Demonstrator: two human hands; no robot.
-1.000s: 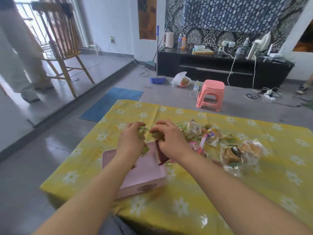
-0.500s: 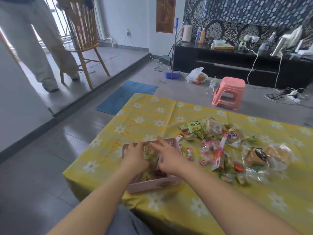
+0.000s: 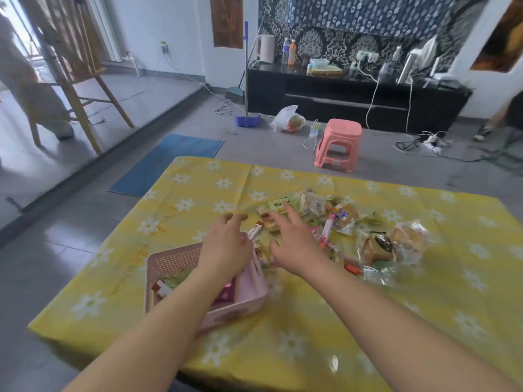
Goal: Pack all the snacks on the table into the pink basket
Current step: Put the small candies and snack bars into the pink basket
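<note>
Reaching: both my hands are stretched toward the snack pile point(image 3: 334, 222) at centre frame, past the pink basket point(image 3: 169, 264).
Right hand: my right hand point(image 3: 294, 244) is spread, fingers apart, holding nothing; its fingertips hover over the near-left edge of the pile, by a green packet point(image 3: 278, 204).
Left hand: my left hand point(image 3: 226, 244) is loosely open and empty, over the basket's far right corner, with a red-and-white stick packet point(image 3: 255, 229) just beside its fingers.
Basket: lower left of centre on the yellow desk point(image 3: 198, 190), a few packets already inside, partly hidden by my left forearm.
Direction: the pile lies up and to the right of both hands; the right hand is nearer.
Far end: two wrapped buns point(image 3: 393, 244) sit at the pile's right, well apart from the basket.
Judgement: most snacks remain outside, so packing is at an early stage.
</note>
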